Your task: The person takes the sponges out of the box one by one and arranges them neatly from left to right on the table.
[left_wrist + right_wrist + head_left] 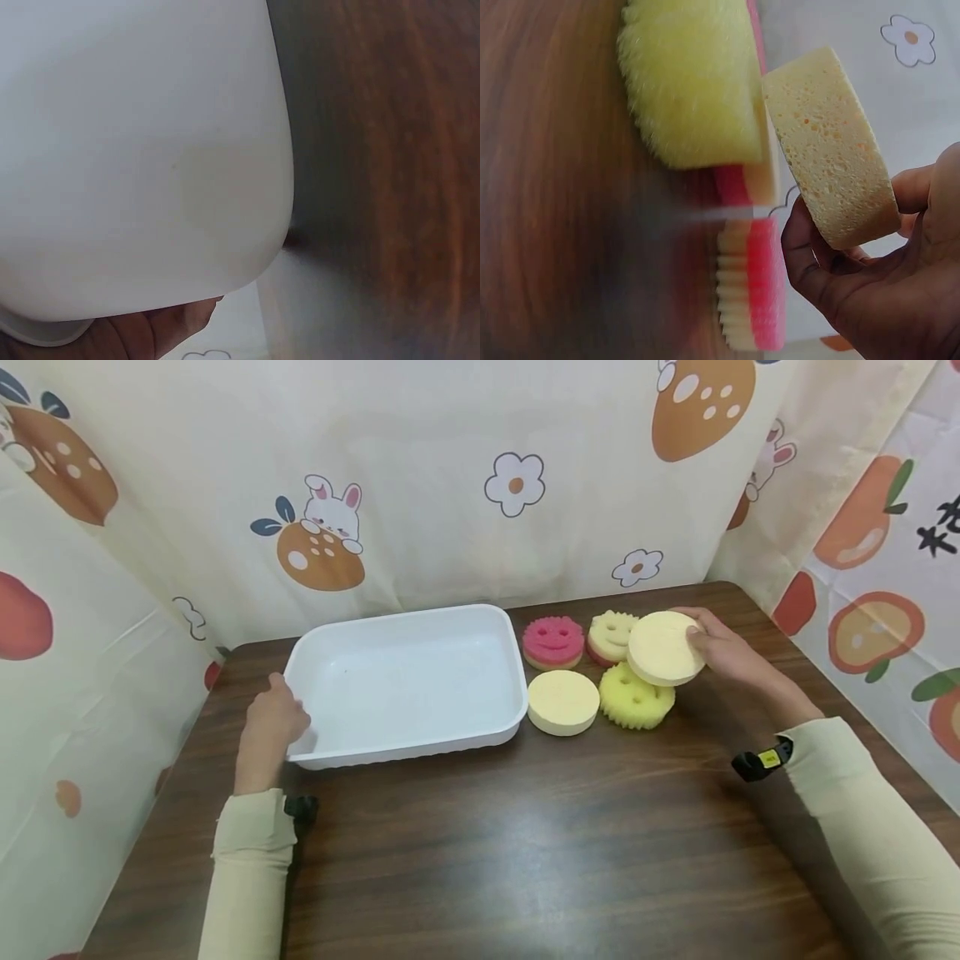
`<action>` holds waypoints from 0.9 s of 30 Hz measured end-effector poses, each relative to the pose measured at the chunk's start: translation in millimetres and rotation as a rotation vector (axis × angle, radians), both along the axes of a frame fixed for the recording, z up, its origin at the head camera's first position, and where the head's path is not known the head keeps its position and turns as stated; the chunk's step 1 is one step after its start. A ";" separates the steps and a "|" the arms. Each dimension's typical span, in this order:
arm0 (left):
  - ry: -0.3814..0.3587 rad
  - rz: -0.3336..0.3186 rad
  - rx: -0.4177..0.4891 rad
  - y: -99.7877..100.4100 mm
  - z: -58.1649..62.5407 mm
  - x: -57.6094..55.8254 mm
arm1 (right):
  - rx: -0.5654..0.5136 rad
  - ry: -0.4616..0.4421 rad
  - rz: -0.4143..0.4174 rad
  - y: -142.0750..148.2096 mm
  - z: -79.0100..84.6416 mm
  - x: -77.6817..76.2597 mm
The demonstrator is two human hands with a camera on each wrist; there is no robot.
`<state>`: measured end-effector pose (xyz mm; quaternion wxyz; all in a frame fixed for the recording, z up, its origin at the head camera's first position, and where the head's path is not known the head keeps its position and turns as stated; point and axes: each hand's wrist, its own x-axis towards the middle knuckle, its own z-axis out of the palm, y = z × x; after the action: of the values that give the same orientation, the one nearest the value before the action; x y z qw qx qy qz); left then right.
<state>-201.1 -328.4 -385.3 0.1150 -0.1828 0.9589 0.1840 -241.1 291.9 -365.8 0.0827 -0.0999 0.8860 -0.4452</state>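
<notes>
My left hand (pixel 274 714) grips the left end of a white rectangular tray (pixel 405 752) at its rim. In the left wrist view the tray's smooth wall (pixel 172 165) fills much of the picture, with the fingers (pixel 180 322) along its lower edge. My right hand (pixel 723 650) pinches a round pale yellow sponge (pixel 663 647) between thumb and fingers, raised over the other sponges. Below it lies a bright yellow scalloped smiley sponge (pixel 637 697). Seen from the right wrist, the held sponge (pixel 829 150) is thick and porous, tilted on edge.
Right of the tray sit a pink smiley sponge (pixel 553 639), a second pale round sponge (pixel 564 702) and a cream smiley sponge with a pink underside (pixel 611 635). All stand on a dark wood table (pixel 480 860). A patterned curtain (pixel 435 485) hangs behind and at both sides.
</notes>
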 end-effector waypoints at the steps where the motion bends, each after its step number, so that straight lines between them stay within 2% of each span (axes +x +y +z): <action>1: -0.001 0.001 0.002 0.0 -0.2 0.2 | -0.009 0.000 -0.001 2.0 -0.7 1.4; 8: 0.000 0.009 0.000 1.3 0.6 1.8 | -0.029 0.019 -0.012 15.6 -5.6 6.0; 14: 0.007 0.009 0.004 2.1 0.3 1.9 | 0.059 -0.039 -0.074 28.9 -4.3 8.4; 22: 0.026 0.001 -0.004 -1.1 -3.3 0.0 | 0.073 0.033 -0.112 48.6 -10.9 16.8; 27: 0.017 0.006 -0.003 -0.8 -3.0 -0.5 | 0.093 0.018 -0.133 55.9 -12.1 19.8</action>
<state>-201.5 -329.2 -388.3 0.1058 -0.1843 0.9596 0.1844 -221.2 347.8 -377.9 0.0493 -0.0409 0.9111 -0.4072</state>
